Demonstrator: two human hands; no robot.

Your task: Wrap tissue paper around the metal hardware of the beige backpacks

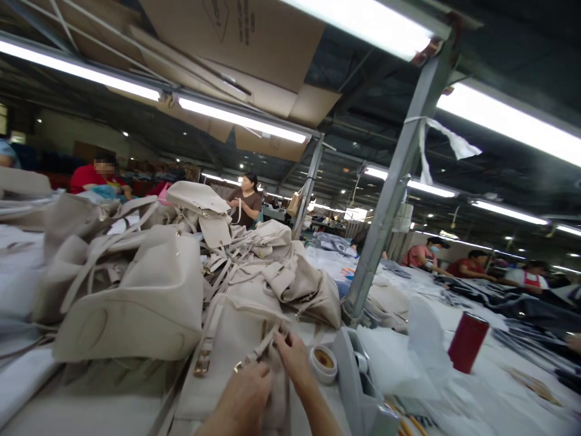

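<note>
My right hand [293, 354] has its thumb and fingertips pinched together on a pale strap [265, 345], while my left hand [247, 387] is curled by the strap's buckle [238, 366]; its fingertips are hidden and blurred, so I can't tell whether they grip. The strap lies over a beige bag [231, 327] flat on the table in front of me. To handle this well, I judge I should pull the strap straight without twisting it, support the buckle from beneath, and mind that its metal doesn't scratch the bag's face or knock the gold clasp [203, 360]. Just beside my right wrist stands a round white tub [323, 363] with something brown inside; I can't tell what, but my sleeveless forearm could brush it. Next to that is a grey holder [354, 369] with something white in its hollow. Farther right a red can [467, 342] stands tilted in my view, its contents unseen. Left of me sits a bulky backpack [140, 297], its inside hidden.
</note>
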